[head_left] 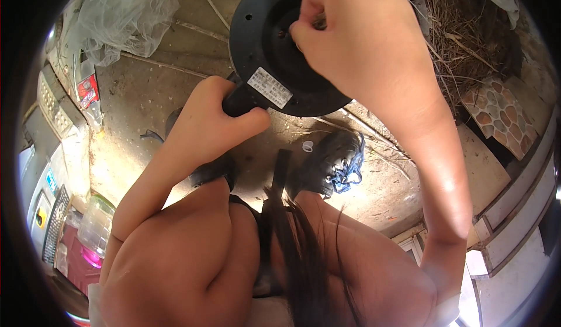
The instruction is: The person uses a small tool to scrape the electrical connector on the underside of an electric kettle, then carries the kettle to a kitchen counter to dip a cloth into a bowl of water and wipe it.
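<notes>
Here, my left hand (213,114) wraps the stubby black handle (238,99) of a round, black, plastic-looking disc (251,44), apparently steadying it between my hands, white rectangular label (270,87) facing me. My right hand (356,32) curls over its centre, seemingly for close finger work; I cannot tell whether it grips anything.

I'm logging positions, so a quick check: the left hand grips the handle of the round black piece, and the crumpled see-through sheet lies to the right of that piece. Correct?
Not quite: the crumpled see-through sheet lies to the left of the round black piece, as the head view shows.
</notes>
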Tool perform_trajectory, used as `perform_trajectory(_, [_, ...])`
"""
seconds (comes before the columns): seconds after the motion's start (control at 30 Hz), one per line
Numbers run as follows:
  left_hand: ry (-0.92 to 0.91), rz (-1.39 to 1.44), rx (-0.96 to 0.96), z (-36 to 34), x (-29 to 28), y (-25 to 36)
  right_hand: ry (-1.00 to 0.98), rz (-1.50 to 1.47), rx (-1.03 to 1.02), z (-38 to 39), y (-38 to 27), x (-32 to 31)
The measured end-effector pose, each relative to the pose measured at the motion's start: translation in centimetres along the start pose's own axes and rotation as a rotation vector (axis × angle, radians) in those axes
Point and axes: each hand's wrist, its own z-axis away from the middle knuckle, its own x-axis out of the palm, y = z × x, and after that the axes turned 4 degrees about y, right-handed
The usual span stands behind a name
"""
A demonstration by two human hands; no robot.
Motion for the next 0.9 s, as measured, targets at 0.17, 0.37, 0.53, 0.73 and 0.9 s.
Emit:
perform_trajectory(0.17, [-0.119, 0.015, -0.015, -0.4, -0.4, -0.3, -0.081, -0.031, 0.000, 0.1, -0.5, -0.5])
perform_trajectory(0.37, [-0.136, 0.054, -0.057, -0.5, -0.6, -0.2, -0.087, 0.041, 0.024, -0.5, -0.1, -0.3])
perform_trajectory(0.53, [-0.016, 0.036, 0.063, -0.5, 0.1, -1.3, 0.000, 0.004, -0.335, 0.9, 0.2, 0.1])
perform_trajectory(0.73, [-0.072, 0.056, 0.042, -0.6, -0.5, -0.7, -0.003, -0.040, -0.393, 2.5, 3.4, -0.7])
perform_trajectory(0.9, [-0.085, 0.045, 0.074, -0.7, -0.5, -1.0, 0.044, -0.063, -0.294, 3.6, 3.5, -0.2])
